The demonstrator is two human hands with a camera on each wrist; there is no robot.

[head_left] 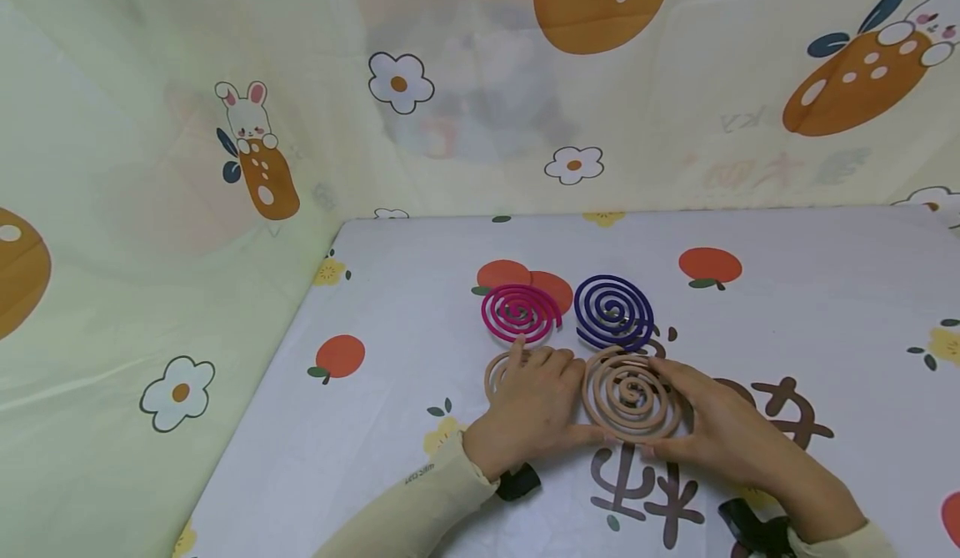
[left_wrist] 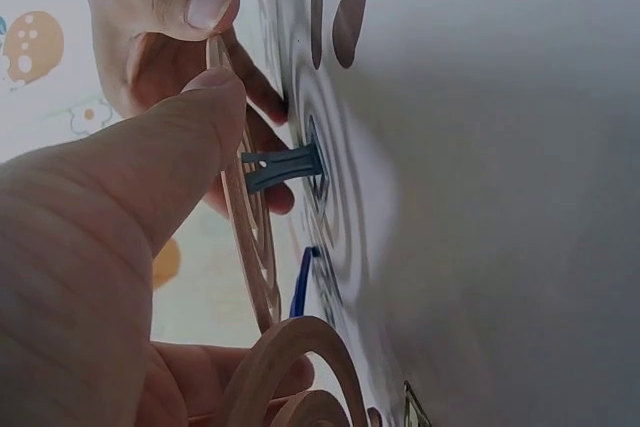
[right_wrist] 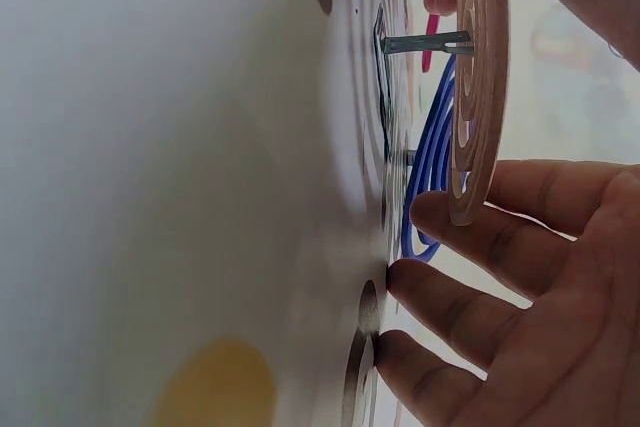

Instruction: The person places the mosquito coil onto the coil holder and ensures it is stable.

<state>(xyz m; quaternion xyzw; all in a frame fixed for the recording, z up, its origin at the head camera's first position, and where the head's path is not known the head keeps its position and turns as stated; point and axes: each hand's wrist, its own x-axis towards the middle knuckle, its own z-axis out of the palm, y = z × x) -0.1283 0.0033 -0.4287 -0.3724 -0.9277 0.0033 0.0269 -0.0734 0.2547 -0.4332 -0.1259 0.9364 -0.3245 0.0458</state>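
Observation:
A brown mosquito coil (head_left: 632, 395) sits raised on a small metal stand (left_wrist: 285, 167), its face tipped slightly. My right hand (head_left: 720, 416) holds its right rim, thumb low and index finger high; the other fingers reach down to the cloth in the right wrist view. From the opposite side my left hand (head_left: 536, 408) holds the left rim, with its thumb at the lower edge. A second brown coil (head_left: 492, 372) lies mostly hidden beneath the left hand's fingers. Just behind are a pink coil (head_left: 517, 312), near the left index fingertip, and a dark blue coil (head_left: 613, 312).
A white cloth (head_left: 375, 291) printed with fruit, flowers and brown characters covers the table. Cream curtains (head_left: 465, 124) with rabbits and flowers hang behind and at the left. Black straps (head_left: 519, 483) circle both wrists.

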